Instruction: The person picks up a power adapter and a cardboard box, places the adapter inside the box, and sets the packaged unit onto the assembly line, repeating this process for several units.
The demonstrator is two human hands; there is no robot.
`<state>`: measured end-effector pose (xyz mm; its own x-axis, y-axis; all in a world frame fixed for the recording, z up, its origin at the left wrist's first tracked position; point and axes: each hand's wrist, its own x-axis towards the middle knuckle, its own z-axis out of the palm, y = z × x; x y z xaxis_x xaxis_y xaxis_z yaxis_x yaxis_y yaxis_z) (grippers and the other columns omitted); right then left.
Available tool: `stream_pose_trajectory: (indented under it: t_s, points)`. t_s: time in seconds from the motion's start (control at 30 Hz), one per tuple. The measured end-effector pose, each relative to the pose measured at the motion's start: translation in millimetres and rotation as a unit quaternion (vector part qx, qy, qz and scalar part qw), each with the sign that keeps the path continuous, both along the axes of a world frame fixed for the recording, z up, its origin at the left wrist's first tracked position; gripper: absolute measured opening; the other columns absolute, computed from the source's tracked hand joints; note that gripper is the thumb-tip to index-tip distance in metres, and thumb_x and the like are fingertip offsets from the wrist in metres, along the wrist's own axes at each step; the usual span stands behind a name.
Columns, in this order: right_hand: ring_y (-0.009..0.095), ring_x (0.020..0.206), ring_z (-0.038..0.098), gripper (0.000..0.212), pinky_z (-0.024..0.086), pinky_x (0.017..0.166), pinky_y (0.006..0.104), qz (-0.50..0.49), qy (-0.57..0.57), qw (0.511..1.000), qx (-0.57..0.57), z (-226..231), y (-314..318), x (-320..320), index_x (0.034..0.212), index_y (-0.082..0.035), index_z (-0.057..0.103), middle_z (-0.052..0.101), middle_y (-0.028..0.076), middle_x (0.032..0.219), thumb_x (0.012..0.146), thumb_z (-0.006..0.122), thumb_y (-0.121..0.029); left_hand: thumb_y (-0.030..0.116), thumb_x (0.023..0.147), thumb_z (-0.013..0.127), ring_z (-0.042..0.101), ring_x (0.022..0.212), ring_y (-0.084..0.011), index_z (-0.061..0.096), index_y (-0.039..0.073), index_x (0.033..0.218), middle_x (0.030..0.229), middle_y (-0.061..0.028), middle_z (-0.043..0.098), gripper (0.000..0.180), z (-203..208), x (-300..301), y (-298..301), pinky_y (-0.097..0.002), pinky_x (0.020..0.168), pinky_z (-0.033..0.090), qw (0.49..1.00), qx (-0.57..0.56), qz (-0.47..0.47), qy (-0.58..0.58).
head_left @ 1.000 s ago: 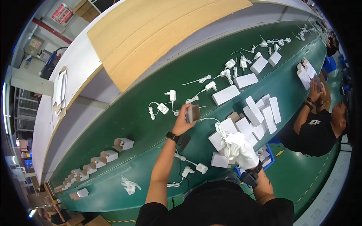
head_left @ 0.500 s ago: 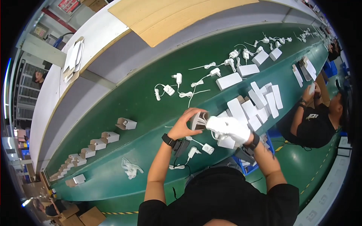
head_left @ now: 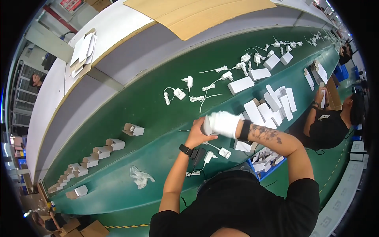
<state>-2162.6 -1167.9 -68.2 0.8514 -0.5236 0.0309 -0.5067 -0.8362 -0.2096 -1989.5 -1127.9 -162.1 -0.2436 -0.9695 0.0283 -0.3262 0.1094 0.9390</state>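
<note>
My bare left hand (head_left: 196,135) grips a small white box (head_left: 205,126) above the front strip of the green bench. Over the box's end lies my right hand (head_left: 224,124) in a white glove, touching it. The back of the glove hides that hand's fingers and the inside of the box. Just below, white plug-in power adapters (head_left: 209,157) with cables lie on the bench beside my left wrist. Right of my gloved hand is a pile of white boxes (head_left: 254,112).
More adapters with tied cables (head_left: 179,94) lie on the far strip. A row of open boxes (head_left: 115,144) runs along the left, near a clear plastic bag (head_left: 141,177). A blue bin (head_left: 272,167) of small items stands below the bench edge. Another person (head_left: 327,126) works at right.
My gloved right hand has moved left onto the box's open end, covering the white cable that showed there. Its forearm has swung up, uncovering the blue bin.
</note>
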Motion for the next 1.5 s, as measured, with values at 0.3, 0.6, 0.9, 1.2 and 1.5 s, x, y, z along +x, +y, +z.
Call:
stream_pose_trajectory:
  t_s: [0.3, 0.6, 0.9, 1.2, 1.5]
  points:
    - [0.032, 0.069, 0.062, 0.011, 0.05, 0.06, 0.0396, 0.106, -0.045, 0.993, 0.036, -27, -46, 12, 0.076, -0.006, 0.061, 0.062, 0.012, 0.081, 0.072, 0.057, -0.014, 0.02, 0.055, 0.085, 0.05, 0.111, -0.0215, 0.045, 0.003, 0.126, 0.122, -0.011, 0.05, 0.083, -6, 8, -17, -0.034, 0.089, 0.045, 0.999, 0.0, 0.008, 0.05]
    - [0.03, 0.076, 0.062, 0.022, 0.051, 0.065, 0.0383, -0.123, -0.364, 0.92, -0.072, -82, -109, 113, 0.095, -0.007, 0.058, 0.062, 0.011, 0.088, 0.075, 0.063, -0.016, 0.008, 0.061, 0.081, 0.051, 0.104, -0.0207, 0.041, 0.002, 0.124, 0.116, -0.0097, 0.047, 0.075, -59, 121, -49, -0.0314, 0.091, 0.041, 0.915, -0.126, 0.327, 0.2]
    - [0.028, 0.081, 0.061, 0.051, 0.051, 0.069, 0.037, -0.357, -0.315, 0.862, 0.174, -180, -172, 141, 0.11, -0.007, 0.05, 0.061, 0.011, 0.089, 0.068, 0.076, -0.02, 0.023, 0.07, 0.077, 0.041, 0.118, -0.0268, 0.034, 0.0, 0.128, 0.127, -0.0148, 0.041, 0.076, -23, 80, -10, -0.0361, 0.096, 0.036, 0.82, -0.217, 0.482, -0.221]
    - [0.02, 0.069, 0.058, 0.04, 0.048, 0.064, 0.0313, -0.144, -0.45, 0.876, 0.099, -37, -44, -10, 0.102, -0.005, 0.051, 0.059, 0.005, 0.08, 0.074, 0.072, -0.025, 0.052, 0.083, 0.057, 0.055, 0.097, -0.0218, 0.042, 0.008, 0.129, 0.105, -0.0111, 0.056, 0.066, 29, -22, -49, -0.0332, 0.082, 0.044, 0.541, 0.171, 0.206, 0.797]
    - [0.015, 0.08, 0.056, 0.034, 0.046, 0.071, 0.0274, -0.248, -0.623, 0.606, 0.428, -64, -11, -83, 0.099, -0.003, 0.054, 0.058, 0.005, 0.089, 0.079, 0.067, -0.028, 0.065, 0.087, 0.037, 0.059, 0.085, -0.0192, 0.041, 0.008, 0.132, 0.091, -0.008, 0.061, 0.073, -18, -71, -53, -0.0328, 0.078, 0.048, 0.698, 0.238, -0.115, 0.666]
